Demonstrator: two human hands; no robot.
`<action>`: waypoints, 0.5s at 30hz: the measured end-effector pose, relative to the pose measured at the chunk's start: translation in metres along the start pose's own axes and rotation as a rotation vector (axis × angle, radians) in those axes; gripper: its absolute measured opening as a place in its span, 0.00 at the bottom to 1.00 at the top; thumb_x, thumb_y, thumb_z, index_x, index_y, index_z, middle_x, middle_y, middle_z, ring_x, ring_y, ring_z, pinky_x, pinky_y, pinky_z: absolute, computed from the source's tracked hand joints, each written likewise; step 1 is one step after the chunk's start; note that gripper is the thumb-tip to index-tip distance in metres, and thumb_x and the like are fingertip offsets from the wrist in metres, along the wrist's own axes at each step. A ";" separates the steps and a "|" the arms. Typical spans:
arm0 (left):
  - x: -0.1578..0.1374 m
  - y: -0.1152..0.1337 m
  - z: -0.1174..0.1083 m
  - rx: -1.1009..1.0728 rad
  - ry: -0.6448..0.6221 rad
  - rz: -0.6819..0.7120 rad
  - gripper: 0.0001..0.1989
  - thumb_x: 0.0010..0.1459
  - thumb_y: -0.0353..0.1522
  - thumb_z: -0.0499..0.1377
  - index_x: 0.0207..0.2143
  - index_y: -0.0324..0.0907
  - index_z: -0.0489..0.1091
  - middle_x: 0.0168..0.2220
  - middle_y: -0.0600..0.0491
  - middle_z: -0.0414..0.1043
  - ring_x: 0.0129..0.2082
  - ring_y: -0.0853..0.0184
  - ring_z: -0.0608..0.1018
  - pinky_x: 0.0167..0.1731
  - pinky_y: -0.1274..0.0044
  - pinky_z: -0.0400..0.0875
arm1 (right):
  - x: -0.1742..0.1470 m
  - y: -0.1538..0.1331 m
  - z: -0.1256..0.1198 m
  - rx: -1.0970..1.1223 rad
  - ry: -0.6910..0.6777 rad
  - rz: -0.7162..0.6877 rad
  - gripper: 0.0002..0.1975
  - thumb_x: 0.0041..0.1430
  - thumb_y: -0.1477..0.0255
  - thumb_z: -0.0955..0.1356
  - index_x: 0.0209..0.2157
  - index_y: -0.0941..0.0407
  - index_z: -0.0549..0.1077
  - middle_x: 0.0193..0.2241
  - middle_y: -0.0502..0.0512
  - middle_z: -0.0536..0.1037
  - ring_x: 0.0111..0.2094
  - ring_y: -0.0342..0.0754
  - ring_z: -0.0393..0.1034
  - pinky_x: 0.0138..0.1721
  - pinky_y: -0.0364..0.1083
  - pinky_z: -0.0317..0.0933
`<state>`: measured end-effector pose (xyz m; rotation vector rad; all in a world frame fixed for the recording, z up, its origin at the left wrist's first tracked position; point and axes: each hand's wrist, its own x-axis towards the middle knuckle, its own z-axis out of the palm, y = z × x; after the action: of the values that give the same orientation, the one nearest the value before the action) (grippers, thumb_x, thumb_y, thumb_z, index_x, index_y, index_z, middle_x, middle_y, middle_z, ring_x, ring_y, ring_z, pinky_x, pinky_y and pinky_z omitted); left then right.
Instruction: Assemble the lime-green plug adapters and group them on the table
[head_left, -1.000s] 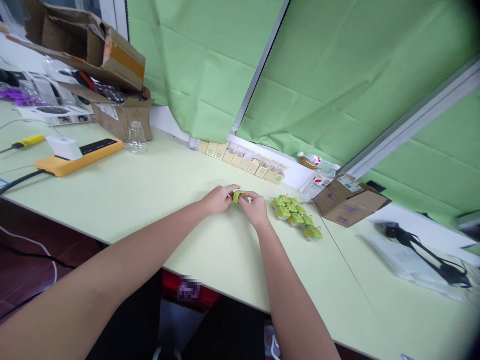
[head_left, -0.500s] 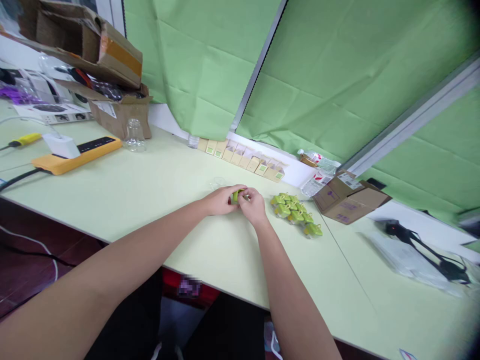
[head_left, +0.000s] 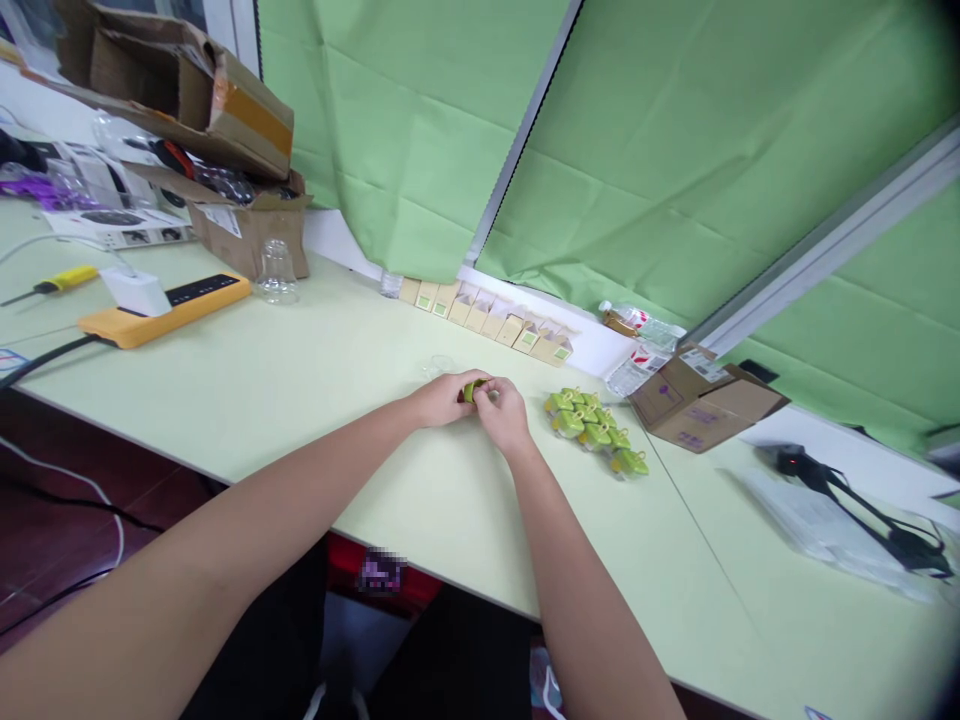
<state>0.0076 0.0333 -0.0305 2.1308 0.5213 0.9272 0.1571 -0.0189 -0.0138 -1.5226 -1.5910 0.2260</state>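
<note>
Both my hands meet above the middle of the table, fingers closed around a small green lid (head_left: 470,391). My left hand (head_left: 442,400) grips it from the left. My right hand (head_left: 504,412) pinches at its right side, and the fingers hide much of it. Just behind my left hand, a clear round plastic piece (head_left: 436,367) lies on the table. To the right of my hands stands a cluster of several small clear containers with green lids (head_left: 596,435), which carry yellowish loops.
Small cardboard boxes (head_left: 491,322) line the back edge. A yellow power strip (head_left: 169,312), a clear jar (head_left: 277,272) and cartons (head_left: 247,225) occupy the left. Rightward are plastic bottles (head_left: 634,372), an open carton (head_left: 701,400) and a black cabled device (head_left: 862,500) on plastic bags.
The green lid has turned a little between my fingers, showing more of its dark inside. My hands stay almost in place; the whole view has shifted slightly.
</note>
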 end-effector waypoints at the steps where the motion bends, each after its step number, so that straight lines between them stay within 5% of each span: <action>1: 0.000 0.000 0.000 -0.005 0.002 0.001 0.31 0.52 0.27 0.56 0.60 0.48 0.64 0.49 0.52 0.74 0.39 0.66 0.75 0.41 0.75 0.69 | 0.000 0.000 0.000 0.006 -0.002 0.003 0.05 0.51 0.68 0.64 0.26 0.54 0.68 0.34 0.54 0.74 0.39 0.51 0.68 0.46 0.51 0.61; 15: -0.003 0.000 -0.005 0.052 0.047 -0.091 0.23 0.54 0.35 0.60 0.53 0.45 0.68 0.37 0.53 0.75 0.32 0.67 0.74 0.33 0.76 0.68 | -0.002 -0.006 -0.007 0.050 0.026 0.053 0.08 0.56 0.64 0.63 0.31 0.54 0.68 0.37 0.54 0.77 0.40 0.51 0.70 0.45 0.49 0.60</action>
<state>0.0018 0.0342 -0.0292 2.1168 0.6671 0.9239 0.1572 -0.0251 -0.0069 -1.5245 -1.5152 0.2729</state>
